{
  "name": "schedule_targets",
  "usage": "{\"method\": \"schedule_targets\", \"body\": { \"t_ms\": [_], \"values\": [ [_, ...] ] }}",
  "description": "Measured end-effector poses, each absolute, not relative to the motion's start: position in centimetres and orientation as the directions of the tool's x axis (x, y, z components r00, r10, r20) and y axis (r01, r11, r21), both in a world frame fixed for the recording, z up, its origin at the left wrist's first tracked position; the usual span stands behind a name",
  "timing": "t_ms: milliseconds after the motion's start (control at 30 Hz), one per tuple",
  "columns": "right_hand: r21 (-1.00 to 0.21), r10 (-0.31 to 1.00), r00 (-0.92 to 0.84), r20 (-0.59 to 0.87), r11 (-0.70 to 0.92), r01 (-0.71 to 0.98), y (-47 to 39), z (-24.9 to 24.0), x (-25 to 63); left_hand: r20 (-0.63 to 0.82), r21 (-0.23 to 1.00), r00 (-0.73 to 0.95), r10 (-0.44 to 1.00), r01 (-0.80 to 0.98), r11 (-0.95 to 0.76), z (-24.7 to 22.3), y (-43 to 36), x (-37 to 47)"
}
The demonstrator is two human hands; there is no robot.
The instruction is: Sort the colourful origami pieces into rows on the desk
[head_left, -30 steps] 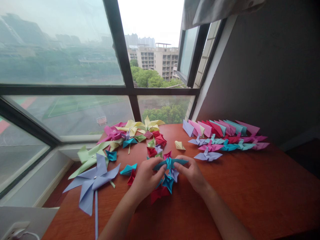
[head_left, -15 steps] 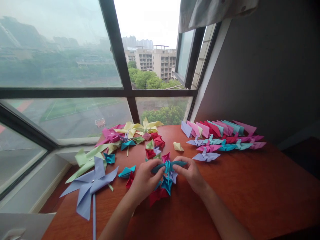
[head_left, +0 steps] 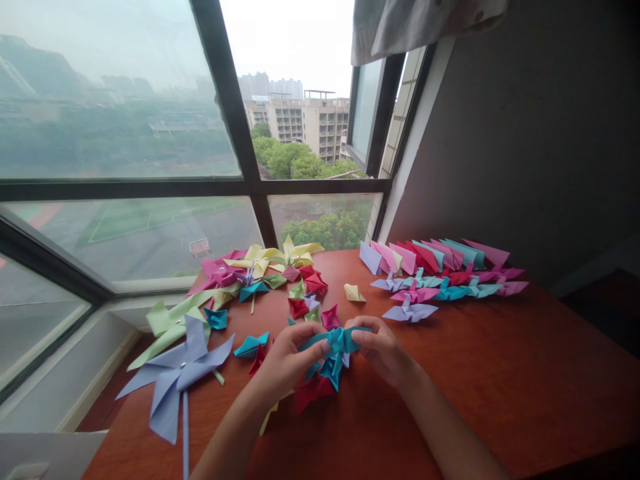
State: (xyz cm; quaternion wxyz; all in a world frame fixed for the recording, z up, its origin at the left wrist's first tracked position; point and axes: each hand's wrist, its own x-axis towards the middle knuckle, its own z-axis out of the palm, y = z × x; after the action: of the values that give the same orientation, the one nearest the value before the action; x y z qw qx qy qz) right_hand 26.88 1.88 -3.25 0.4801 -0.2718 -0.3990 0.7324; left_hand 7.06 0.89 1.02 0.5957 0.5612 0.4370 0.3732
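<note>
A blue folded paper crane (head_left: 341, 340) is held above the table between both hands, its wings spread sideways. My left hand (head_left: 293, 357) pinches one wing between thumb and fingers. The other wing is pinched by my right hand (head_left: 385, 350). Just below the crane lie a blue folded paper piece (head_left: 331, 371) and a red one (head_left: 315, 395), partly covered. Beyond the hands sits a magenta folded piece (head_left: 330, 317). A blue paper boat (head_left: 251, 345) rests left of my left hand.
On the left lies a lavender paper pinwheel (head_left: 173, 380), with a pale green pinwheel (head_left: 173, 323) behind it. A lavender crane (head_left: 410, 311) fronts rows of folded paper at the right. A cream folded piece (head_left: 354, 293) lies mid-table. Windows (head_left: 300, 220) border the wooden table (head_left: 500, 373).
The blue crane has been tilted and turned between my fingers, so its middle shows differently. Both hands still grip its wings. The view has shifted slightly.
</note>
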Motion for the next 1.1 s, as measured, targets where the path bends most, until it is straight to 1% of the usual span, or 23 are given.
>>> {"method": "schedule_targets", "body": {
  "t_ms": [167, 367, 467, 600, 800, 900, 1100],
  "values": [
    [-0.763, 0.904, -0.426, -0.042, -0.304, -0.571, 1.8, -3.2, 26.9, -0.135, 0.982, 0.377, 0.916, -0.069, 0.173, 0.9, 0.8, 7.0],
    [-0.709, 0.923, -0.384, -0.036, -0.294, -0.641, 2.0, -3.4, 27.2, -0.156, 0.952, 0.365, 0.918, -0.192, 0.238, 0.2, 0.8, 6.7],
    [-0.704, 0.928, -0.373, -0.027, -0.282, -0.652, 2.1, -3.4, 27.4, -0.159, 0.941, 0.367, 0.917, -0.224, 0.252, 0.3, 0.9, 6.6],
    [-0.718, 0.934, -0.354, -0.051, -0.281, -0.637, 2.2, -3.4, 27.5, -0.151, 0.93, 0.354, 0.923, -0.266, 0.254, 0.5, 1.0, 6.5],
    [-0.752, 0.938, -0.334, -0.092, -0.285, -0.594, 2.2, -3.3, 27.4, -0.153, 0.926, 0.333, 0.931, -0.282, 0.253, 0.5, 1.0, 6.3],
    [-0.732, 0.942, -0.32, -0.105, -0.291, -0.616, 2.3, -3.2, 27.5, -0.156, 0.91, 0.324, 0.933, -0.321, 0.263, 0.6, 1.1, 6.2],
    [-0.693, 0.957, -0.285, -0.06, -0.245, -0.678, 2.6, -3.0, 27.5, -0.134, 0.911, 0.303, 0.943, -0.337, 0.238, 1.0, 1.4, 6.0]
  ]
}}
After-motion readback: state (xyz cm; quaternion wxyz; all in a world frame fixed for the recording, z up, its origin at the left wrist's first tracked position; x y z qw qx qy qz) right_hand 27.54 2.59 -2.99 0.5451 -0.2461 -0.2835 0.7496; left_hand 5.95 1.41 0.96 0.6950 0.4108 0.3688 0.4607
